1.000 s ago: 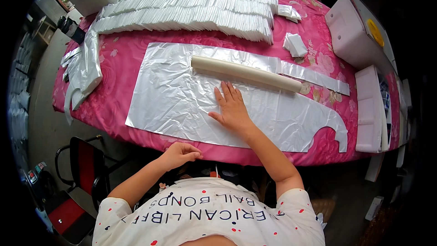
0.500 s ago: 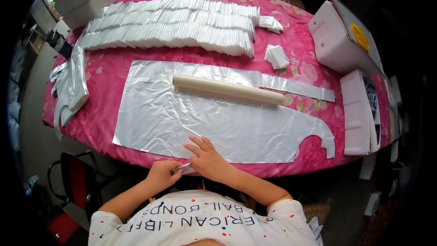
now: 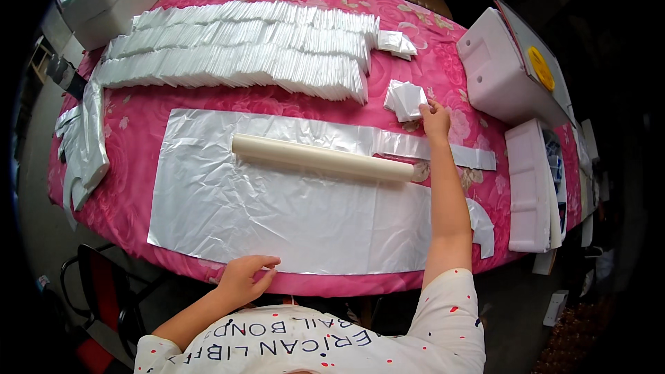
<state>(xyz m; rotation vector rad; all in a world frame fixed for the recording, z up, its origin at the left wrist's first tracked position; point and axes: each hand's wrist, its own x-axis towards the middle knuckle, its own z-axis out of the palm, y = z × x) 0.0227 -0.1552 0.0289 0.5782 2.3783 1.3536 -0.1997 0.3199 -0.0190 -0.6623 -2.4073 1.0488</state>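
At the table's near edge my left hand [image 3: 248, 278] is open, its fingers stretched out by the lower border of a large silvery-white plastic sheet [image 3: 305, 228]. That sheet lies flat and creased, with a curved cut-out at its right end, partly behind my right forearm. My right arm reaches far across it, and my right hand [image 3: 436, 120] pinches the corner of a folded white plastic packet [image 3: 413, 102] at a small fanned pile. A pale cardboard-like tube [image 3: 322, 158] rests lengthwise on the sheet. To its right extends a silvery strip [image 3: 471, 157].
Long rows of folded white packets [image 3: 235, 59] fill the back left. A few more packets [image 3: 396, 43] lie at their right end. White foam boxes [image 3: 488, 62] stand at the right, others [image 3: 114, 7] at the far left. Loose plastic [image 3: 90, 145] hangs over the left edge.
My right hand has gone from the near edge to the small pile, carrying the folded white packet. My left hand has let go and opened. The view has shifted slightly.
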